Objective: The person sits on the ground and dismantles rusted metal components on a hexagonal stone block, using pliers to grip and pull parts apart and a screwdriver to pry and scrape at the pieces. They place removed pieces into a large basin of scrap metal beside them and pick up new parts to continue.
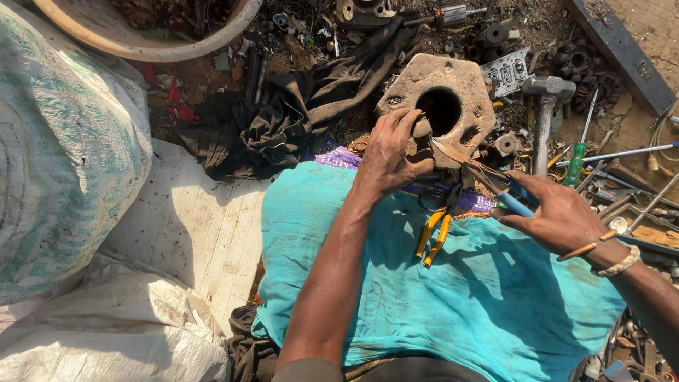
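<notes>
A small rusty part (420,134) is being gripped by the closed left hand (389,152) against the metal block (445,106), at the teal cloth's (424,297) far edge; blue-handled pliers (488,185) are being clasped by the right hand (559,216).

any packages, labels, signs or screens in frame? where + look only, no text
No signs or screens.
Purple printed strip: at the far edge of the turquoise cloth, beside the left hand; flat band with pale lettering.
White woven sack with green print: left side, bulging, rounded.
Plain white woven sacking: flat on the ground beside the cloth.
</notes>
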Available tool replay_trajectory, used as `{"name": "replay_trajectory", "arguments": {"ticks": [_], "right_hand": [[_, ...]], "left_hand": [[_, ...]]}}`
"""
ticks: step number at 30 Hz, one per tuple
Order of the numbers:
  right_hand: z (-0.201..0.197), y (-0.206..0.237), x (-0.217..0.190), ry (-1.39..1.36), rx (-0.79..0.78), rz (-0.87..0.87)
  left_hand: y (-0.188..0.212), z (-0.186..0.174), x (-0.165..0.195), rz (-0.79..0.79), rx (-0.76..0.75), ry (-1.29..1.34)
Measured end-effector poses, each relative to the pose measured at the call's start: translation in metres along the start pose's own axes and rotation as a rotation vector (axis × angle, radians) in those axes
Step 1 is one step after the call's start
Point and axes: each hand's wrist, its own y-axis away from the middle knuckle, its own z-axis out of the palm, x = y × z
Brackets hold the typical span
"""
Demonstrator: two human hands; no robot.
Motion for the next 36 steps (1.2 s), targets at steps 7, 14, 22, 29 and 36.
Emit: {"name": "replay_trajectory", "arguments": {"ticks": [7,14,22,29,36], "right_hand": [[-0.021,-0.008,-0.001,-0.16,-0.318,0.164],[-0.038,-0.024,0.005,0.082,-0.322,0.077],[-0.029,-0.046,0.022,0.228,-0.376,0.061],[-0.004,-0.029,0.014,-0.086,-0.35,0.07],[0.047,-0.032,0.002,-0.412,-0.245,-0.088]], "left_hand": [[0.004,-0.001,0.003,-0.04,-0.073,0.197],[0.005,0.005,-0.004,-0.062,-0.136,0.197],[0.005,0.0,-0.005,-0.039,-0.136,0.249],[-0.001,-0.01,-0.009,-0.026,-0.193,0.295],[-0.004,-0.035,-0.007,-0.311,-0.299,0.482]]}}
